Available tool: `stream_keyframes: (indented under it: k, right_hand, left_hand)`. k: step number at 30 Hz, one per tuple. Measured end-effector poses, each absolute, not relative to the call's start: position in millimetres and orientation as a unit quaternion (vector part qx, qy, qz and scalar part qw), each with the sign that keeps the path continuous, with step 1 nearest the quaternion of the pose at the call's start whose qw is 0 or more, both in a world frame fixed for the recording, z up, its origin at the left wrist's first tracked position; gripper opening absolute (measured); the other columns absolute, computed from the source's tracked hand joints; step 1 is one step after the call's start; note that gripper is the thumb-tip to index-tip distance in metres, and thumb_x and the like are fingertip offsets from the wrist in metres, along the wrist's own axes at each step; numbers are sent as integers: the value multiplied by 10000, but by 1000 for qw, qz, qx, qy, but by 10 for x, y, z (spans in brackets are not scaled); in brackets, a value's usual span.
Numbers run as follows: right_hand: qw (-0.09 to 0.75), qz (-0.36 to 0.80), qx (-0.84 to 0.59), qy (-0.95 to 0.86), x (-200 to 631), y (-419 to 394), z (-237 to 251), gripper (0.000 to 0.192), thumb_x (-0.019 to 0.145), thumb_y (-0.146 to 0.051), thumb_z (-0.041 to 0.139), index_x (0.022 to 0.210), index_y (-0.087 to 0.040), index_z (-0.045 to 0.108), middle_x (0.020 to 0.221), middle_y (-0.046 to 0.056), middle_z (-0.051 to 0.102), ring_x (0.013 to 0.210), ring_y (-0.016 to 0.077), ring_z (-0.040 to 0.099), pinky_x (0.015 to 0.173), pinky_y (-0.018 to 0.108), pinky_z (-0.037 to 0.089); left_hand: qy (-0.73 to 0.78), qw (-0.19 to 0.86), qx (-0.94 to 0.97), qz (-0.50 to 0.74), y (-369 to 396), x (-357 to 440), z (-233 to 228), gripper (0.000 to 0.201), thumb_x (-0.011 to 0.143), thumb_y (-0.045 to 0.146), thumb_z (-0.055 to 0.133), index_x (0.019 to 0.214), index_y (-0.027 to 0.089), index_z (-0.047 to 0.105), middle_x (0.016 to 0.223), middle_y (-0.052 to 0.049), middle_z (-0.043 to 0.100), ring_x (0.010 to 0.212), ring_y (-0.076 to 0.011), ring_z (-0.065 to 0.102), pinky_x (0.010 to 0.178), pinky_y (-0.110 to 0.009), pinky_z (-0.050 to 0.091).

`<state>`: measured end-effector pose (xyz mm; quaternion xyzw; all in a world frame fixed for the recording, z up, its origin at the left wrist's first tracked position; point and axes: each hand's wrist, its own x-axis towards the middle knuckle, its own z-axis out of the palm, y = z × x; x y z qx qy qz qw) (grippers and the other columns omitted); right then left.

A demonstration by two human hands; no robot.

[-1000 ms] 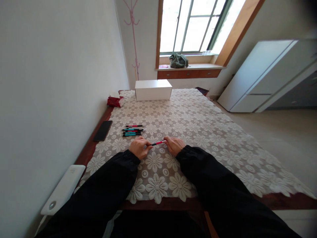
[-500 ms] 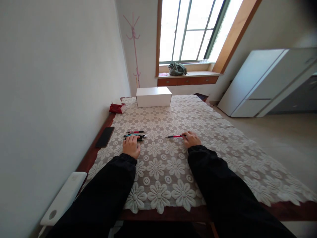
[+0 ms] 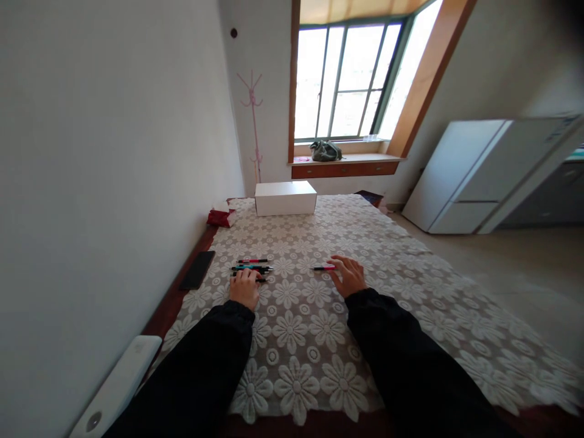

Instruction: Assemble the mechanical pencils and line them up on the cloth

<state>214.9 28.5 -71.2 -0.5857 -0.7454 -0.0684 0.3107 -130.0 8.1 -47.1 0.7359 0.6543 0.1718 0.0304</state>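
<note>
The left hand (image 3: pixel 245 287) lies on the white crocheted flower-pattern cloth (image 3: pixel 410 286) that covers the dark wooden bench (image 3: pixel 171 298), its fingers (image 3: pixel 249 275) stretched forward and loosely spread onto the near edge of a small cluster of red, teal and black pens (image 3: pixel 252 267). The fingers touch the nearest pen of the cluster without closing on it. The right hand (image 3: pixel 349 275) rests flat on the cloth, well apart from the left one, fingers open, with the fingertips at the right end of a single red and black pen (image 3: pixel 323 268) that lies crosswise on the cloth. It is not pinched; the hand merely touches it or sits just beside it.

At the far end of the bench stands a long white rectangular box (image 3: pixel 285 198) with its lid closed, so what it holds cannot be told. Just left of it sits a red tissue pack (image 3: pixel 220 216) with a white tissue sticking out of the top. A flat black phone (image 3: pixel 196 270) lies on the bare wood by the wall. A white slab-shaped device (image 3: pixel 119 384) with a round mark juts out at the near left corner. No writing or label is legible on any of these.
</note>
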Motion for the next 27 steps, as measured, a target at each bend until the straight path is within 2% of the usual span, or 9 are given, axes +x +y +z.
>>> stream_keyframes:
  k: [4,9,12,14,16,18,21,23,27]
  right_hand:
    - [366,-47,-501,-783,2013,222,-635,250,979,-315,498,1095,-238,706,1285,98,672,1226,268,568,1097,458,356]
    - [407,87,-408,-813,1800,105,-564,230,1003,-340,490,1013,-229,692,1059,94,717,1037,233,650,966,405,495]
    - [395,153,-379,-823,1634,-15,-538,240,994,-384,530,1112,-228,669,1116,103,706,1083,242,646,990,419,505]
    - [392,167,-374,-824,1529,-96,-531,340,984,-421,557,1255,-227,620,1236,123,672,1188,262,609,1042,446,482]
    - [390,169,-371,-826,1450,-155,-534,468,971,-451,580,1382,-229,542,1353,138,615,1286,277,552,1093,468,444]
    - [383,177,-369,-828,1407,-182,-547,522,963,-462,595,1421,-229,505,1362,137,614,1282,275,555,1089,462,441]
    - [332,233,-381,-831,1392,-180,-577,376,1002,-426,527,1314,-221,576,1046,69,725,932,199,674,879,351,525]
    - [296,252,-388,-836,1393,-177,-586,298,1034,-398,452,1175,-213,637,874,28,703,744,155,637,751,288,506]
    - [284,207,-381,-855,1393,-204,-556,357,1070,-378,346,1025,-205,655,883,49,660,836,170,620,791,281,475]
  left_hand:
    - [608,53,754,242,90,-1299,-486,155,870,107,575,946,199,673,1035,-88,697,1077,-289,571,961,-429,445]
    - [503,122,774,365,52,-1210,-455,277,915,104,506,1125,206,655,1097,-82,669,1009,-213,616,928,-352,509]
    - [444,208,739,461,-25,-1118,-434,211,957,223,510,1114,208,651,1092,-86,643,896,-177,625,772,-301,546]
    - [426,278,703,497,-80,-1056,-438,191,960,315,539,1088,200,622,1049,-77,632,862,-166,629,700,-275,558]
    - [409,352,668,512,-122,-1000,-454,250,937,404,591,1080,199,581,1004,-61,626,847,-162,640,672,-269,576]
    - [396,412,642,511,-146,-955,-474,334,893,476,654,1046,194,560,967,-47,634,827,-159,651,677,-281,595]
    - [390,471,627,482,-157,-912,-500,407,823,512,739,971,177,562,914,-42,671,752,-143,665,674,-283,598]
    - [395,492,624,461,-157,-903,-512,419,796,498,774,954,167,572,887,-46,697,700,-135,671,653,-272,588]
    - [411,473,650,430,-158,-921,-529,370,805,468,768,931,156,612,884,-59,719,682,-143,680,612,-262,569]
